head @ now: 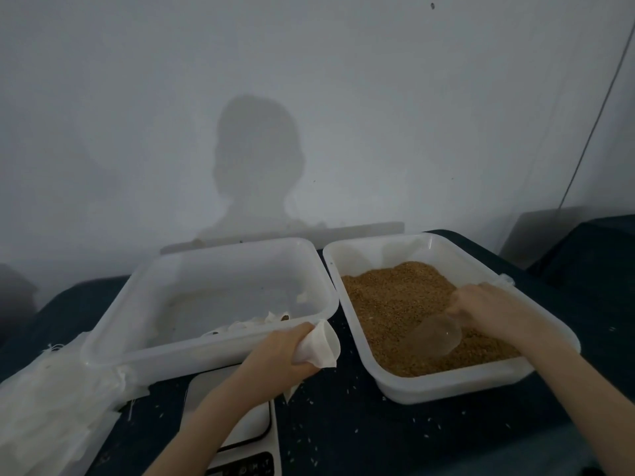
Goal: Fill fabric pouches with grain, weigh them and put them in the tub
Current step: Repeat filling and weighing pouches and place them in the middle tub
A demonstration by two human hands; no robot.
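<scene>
A dark table [343, 434] is carrying two white tubs side by side. The left tub [213, 297] is holding a few filled pouches at its near wall; the right tub [446, 383] is holding brown grain [395, 304]. A scale [240, 438] is sitting near, under the left arm. The left hand [285, 352] is gripping an open pouch [321, 345] between the tubs. The right hand [488, 307] is grasping a clear scoop [436, 334] lying in the grain.

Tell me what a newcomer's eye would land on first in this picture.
First the tub of brown grain on the right, where the right hand holds a clear scoop low over the grain. Next the left hand at centre, gripping an open white pouch between the two tubs, above the scale. Behind them, a person's shadow falls on the pale wall.
</scene>
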